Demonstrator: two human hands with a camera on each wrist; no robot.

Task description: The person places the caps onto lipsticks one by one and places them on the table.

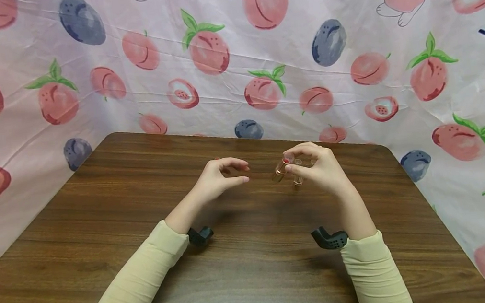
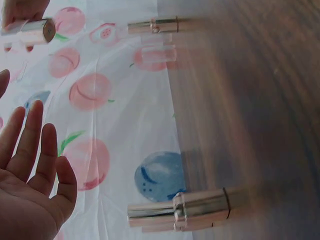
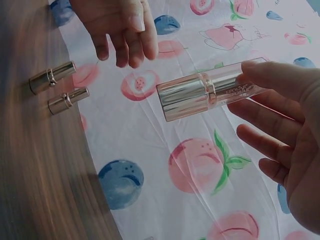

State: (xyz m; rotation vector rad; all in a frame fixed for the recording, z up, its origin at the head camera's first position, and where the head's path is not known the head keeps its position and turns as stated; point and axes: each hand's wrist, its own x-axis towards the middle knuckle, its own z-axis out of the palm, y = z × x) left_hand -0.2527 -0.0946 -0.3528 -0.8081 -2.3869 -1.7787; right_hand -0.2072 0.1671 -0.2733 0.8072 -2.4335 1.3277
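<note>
My right hand (image 1: 319, 166) pinches a lipstick tube (image 3: 210, 95) by its clear cap, above the table (image 1: 147, 256); my left hand (image 1: 220, 177) hangs relaxed, holding nothing; two more lipsticks (image 3: 52, 77) stand on the table

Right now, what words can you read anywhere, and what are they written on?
"Ha": dark blue letters on the fruit-print cloth, cut off at the top edge and again at the right edge.
Small print on the clear cap of the lipstick tube held by the right hand: too blurred to read.
Nothing else carries writing.
</note>
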